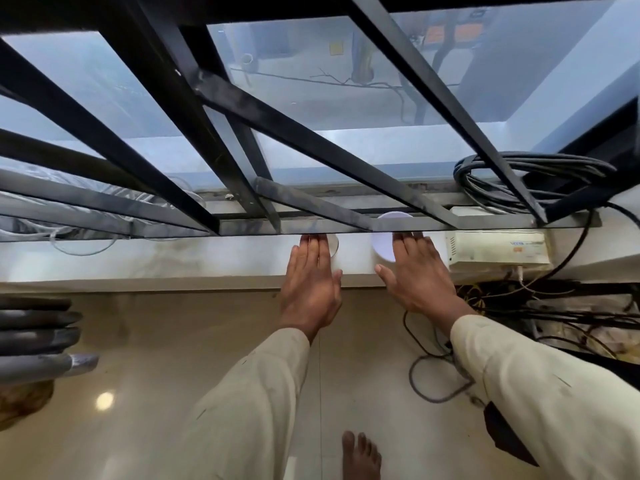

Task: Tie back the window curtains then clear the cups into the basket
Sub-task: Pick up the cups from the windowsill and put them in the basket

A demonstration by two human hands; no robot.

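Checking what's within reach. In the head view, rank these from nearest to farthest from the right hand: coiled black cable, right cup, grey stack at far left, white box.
1. right cup, at the fingers of the right hand.
2. white box, just right of the hand.
3. coiled black cable, farther back on the right.
4. grey stack, far left.

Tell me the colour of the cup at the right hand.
White; the cup shows best in the head view, beside the right hand.
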